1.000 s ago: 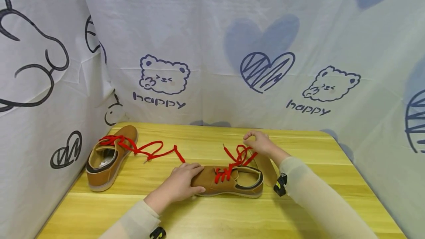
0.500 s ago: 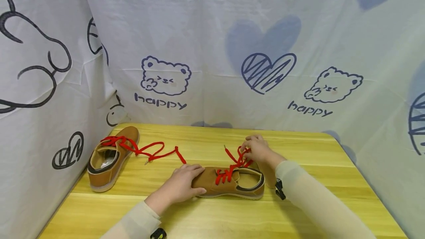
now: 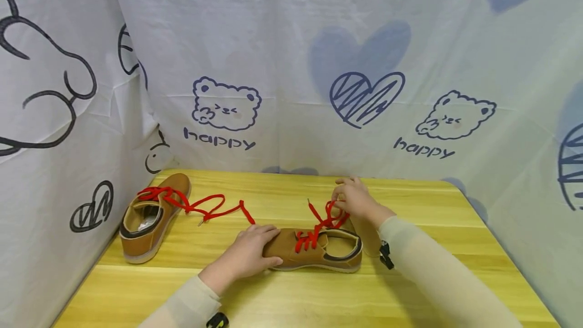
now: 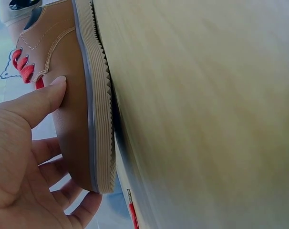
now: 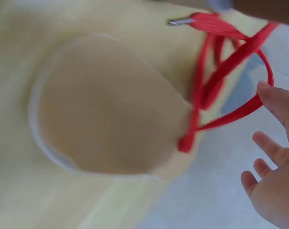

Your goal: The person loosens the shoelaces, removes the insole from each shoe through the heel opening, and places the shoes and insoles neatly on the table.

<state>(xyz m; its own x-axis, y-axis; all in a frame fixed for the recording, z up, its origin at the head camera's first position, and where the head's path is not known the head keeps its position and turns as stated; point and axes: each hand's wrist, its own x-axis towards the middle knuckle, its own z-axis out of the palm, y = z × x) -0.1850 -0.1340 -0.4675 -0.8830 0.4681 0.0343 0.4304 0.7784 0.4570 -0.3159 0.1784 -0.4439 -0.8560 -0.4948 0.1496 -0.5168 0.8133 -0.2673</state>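
Note:
A brown shoe (image 3: 284,247) lies on the table with its toe to the left. My left hand (image 3: 246,254) holds the toe; in the left wrist view the thumb presses one side and the fingers (image 4: 54,171) curl around the other. Loose red shoelace (image 3: 329,220) rises from the eyelets behind the shoe's opening. My right hand (image 3: 357,201) pinches a loop of it; in the right wrist view a fingertip meets the red lace (image 5: 235,114), while the other fingers stay loose. Beneath that hand lies a flat tan insole (image 5: 106,105), partly covered by the forearm in the head view.
A second brown shoe (image 3: 141,244) stands at the table's left, its long red lace (image 3: 211,211) trailing toward the middle. The yellow wooden table (image 3: 319,297) meets a printed white cloth (image 3: 291,90) at the back and sides.
My right hand came down from above the lace, took hold of a loop, and has since lifted slightly. The left hand and the shoe have stayed in place.

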